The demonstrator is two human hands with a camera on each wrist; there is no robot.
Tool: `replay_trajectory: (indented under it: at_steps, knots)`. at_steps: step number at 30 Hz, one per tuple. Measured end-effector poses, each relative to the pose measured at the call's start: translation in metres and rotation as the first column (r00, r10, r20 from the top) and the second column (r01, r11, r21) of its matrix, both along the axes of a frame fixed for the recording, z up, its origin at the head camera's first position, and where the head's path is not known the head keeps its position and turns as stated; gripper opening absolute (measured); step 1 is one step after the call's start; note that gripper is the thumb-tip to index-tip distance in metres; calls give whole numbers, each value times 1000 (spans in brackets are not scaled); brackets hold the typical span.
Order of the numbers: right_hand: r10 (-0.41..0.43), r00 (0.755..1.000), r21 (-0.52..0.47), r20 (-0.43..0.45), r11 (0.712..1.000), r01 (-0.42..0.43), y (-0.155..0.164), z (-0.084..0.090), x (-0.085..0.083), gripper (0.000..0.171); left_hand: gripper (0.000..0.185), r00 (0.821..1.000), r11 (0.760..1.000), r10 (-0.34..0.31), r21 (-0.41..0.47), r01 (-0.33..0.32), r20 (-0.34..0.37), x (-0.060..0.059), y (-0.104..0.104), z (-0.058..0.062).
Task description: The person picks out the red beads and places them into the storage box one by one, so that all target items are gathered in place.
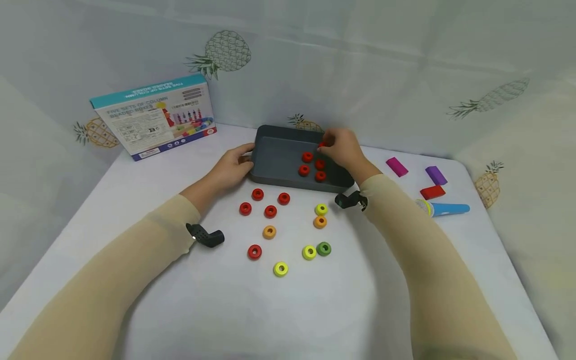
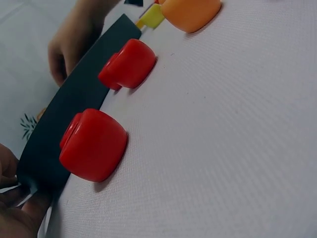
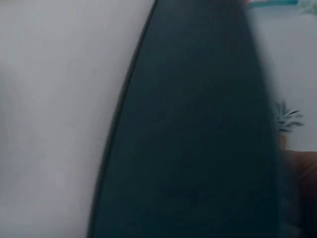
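Pinching a small red plastic ring (image 1: 321, 145) between fingertips, the right hand (image 1: 344, 150) hovers over the far right part of a dark grey rectangular tray (image 1: 274, 155). The left hand (image 1: 231, 167) grips the tray's left edge, thumb on the rim, fingers curled round the wall; seen also in the left wrist view, fingertips (image 2: 15, 198) touching the tray wall (image 2: 74, 109). Four more red rings (image 1: 312, 166) lie inside the tray, right of centre, close together. Tray sits at the far-middle of the white cloth-covered table (image 1: 405, 300). Just in front of the tray, approx. mid-table: loose rings (image 1: 270, 211), red, orange, yellow & one green, scattered. Far left corner: a printed cardboard toy box (image 1: 153, 117) leaning upright. Right edge: magenta, purple & red blocks (image 1: 434, 182) plus a blue cylinder (image 1: 445, 209). Right wrist view is blurred, showing only dark tray.
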State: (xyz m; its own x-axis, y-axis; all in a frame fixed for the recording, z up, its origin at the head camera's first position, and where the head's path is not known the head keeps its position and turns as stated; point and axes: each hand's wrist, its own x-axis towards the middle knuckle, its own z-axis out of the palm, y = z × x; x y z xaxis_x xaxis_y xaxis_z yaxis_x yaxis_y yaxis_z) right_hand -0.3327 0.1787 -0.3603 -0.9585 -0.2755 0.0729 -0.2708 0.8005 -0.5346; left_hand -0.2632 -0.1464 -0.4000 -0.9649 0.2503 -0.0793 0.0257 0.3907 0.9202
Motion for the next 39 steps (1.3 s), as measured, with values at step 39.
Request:
replay_trajectory:
  at_steps: [39]
  knots:
    - [453, 890, -379, -45, 817, -435, -89, 11, 206, 35, 57, 1000, 1000, 6, -23, -6, 2, -3, 1, 4]
